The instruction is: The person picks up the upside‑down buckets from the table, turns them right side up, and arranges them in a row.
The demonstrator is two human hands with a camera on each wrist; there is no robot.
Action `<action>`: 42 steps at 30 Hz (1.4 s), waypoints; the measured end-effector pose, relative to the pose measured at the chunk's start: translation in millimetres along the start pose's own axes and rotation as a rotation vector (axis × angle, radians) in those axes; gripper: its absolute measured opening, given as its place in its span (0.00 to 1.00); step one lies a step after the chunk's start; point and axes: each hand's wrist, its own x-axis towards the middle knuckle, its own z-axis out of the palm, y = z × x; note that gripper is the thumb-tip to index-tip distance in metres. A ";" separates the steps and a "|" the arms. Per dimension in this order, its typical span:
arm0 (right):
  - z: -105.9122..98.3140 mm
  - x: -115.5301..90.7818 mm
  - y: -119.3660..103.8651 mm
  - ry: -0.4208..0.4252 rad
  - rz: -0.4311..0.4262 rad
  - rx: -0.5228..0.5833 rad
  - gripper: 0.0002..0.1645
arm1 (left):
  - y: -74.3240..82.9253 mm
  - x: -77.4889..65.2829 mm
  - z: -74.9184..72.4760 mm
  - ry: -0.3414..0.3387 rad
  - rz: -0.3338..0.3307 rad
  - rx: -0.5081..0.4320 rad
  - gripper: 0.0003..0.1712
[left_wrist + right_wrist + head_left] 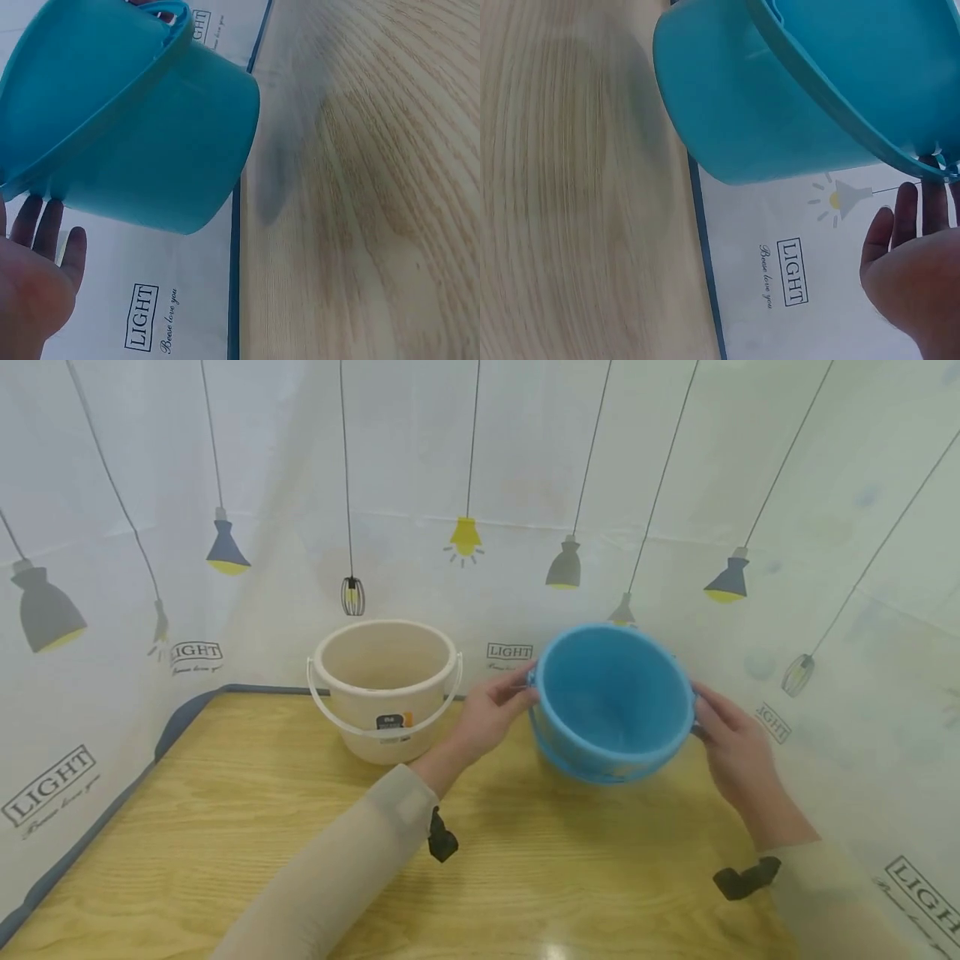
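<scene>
A blue plastic bucket (615, 693) is held up off the table, its mouth tipped toward me. My left hand (487, 714) pinches its left side at the rim, by the handle mount. On the opposite side, my right hand (738, 752) grips the rim near the other handle mount. Both wrist views show the bucket wall (157, 150) tilted, with a shadow on the wood beneath. The blue handle (112, 97) hangs down along the bucket's front. To the left, a cream bucket (356, 706) stands upright on the table, its white handle lowered across the front.
The wooden table (187, 827) reaches back to a white curtain (405, 468) printed with hanging lamps and "LIGHT" lettering. A dark blue edge (255, 687) runs along the table's back and left. The cream bucket stands close to my left forearm.
</scene>
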 end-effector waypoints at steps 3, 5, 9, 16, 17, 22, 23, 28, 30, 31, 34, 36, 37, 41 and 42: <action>3.9 3.4 -1.0 -0.028 -0.016 0.195 0.38 | 0.6 1.3 -0.8 0.003 -0.006 -0.011 0.30; 7.1 5.3 -1.3 -0.051 -0.028 0.274 0.37 | 1.7 1.7 -1.8 0.005 -0.022 -0.011 0.30; 13.9 9.7 -1.5 -0.143 -0.088 0.385 0.36 | 5.1 2.5 -3.9 0.009 -0.057 -0.001 0.30; 28.0 20.6 -4.2 -0.332 -0.094 0.474 0.36 | 3.3 5.9 -8.4 0.033 -0.122 -0.045 0.34; 30.5 22.5 -4.6 -0.331 -0.074 0.476 0.37 | 2.3 6.9 -9.0 0.039 -0.126 -0.046 0.34; 42.6 34.3 -3.1 -0.278 0.022 0.429 0.37 | -6.8 15.6 -11.4 0.072 -0.134 -0.030 0.34; 44.4 37.0 -1.7 -0.271 0.036 0.419 0.38 | -9.0 17.4 -11.8 0.080 -0.137 -0.025 0.34; 52.4 48.1 5.8 -0.248 0.086 0.391 0.39 | -15.8 22.9 -14.2 0.092 -0.169 -0.019 0.34; 56.2 51.2 8.6 -0.242 0.096 0.390 0.39 | -17.5 23.9 -15.2 0.092 -0.178 -0.018 0.35; 58.3 52.8 9.6 -0.241 0.104 0.391 0.38 | -18.6 24.4 -15.7 0.093 -0.178 -0.019 0.35; 65.5 56.2 10.1 -0.223 0.136 0.381 0.38 | -22.3 26.4 -16.6 0.108 -0.185 0.001 0.37; 69.2 58.0 9.2 -0.210 0.160 0.370 0.37 | -25.7 28.0 -16.6 0.122 -0.194 0.012 0.38; 70.6 58.8 8.5 -0.205 0.168 0.374 0.37 | -27.5 29.0 -16.4 0.132 -0.200 0.019 0.39; 74.1 62.1 5.3 -0.171 0.169 0.345 0.37 | -33.5 31.7 -15.0 0.166 -0.215 0.039 0.39; 74.9 63.1 4.9 -0.162 0.166 0.332 0.36 | -35.3 32.6 -14.5 0.173 -0.215 0.048 0.38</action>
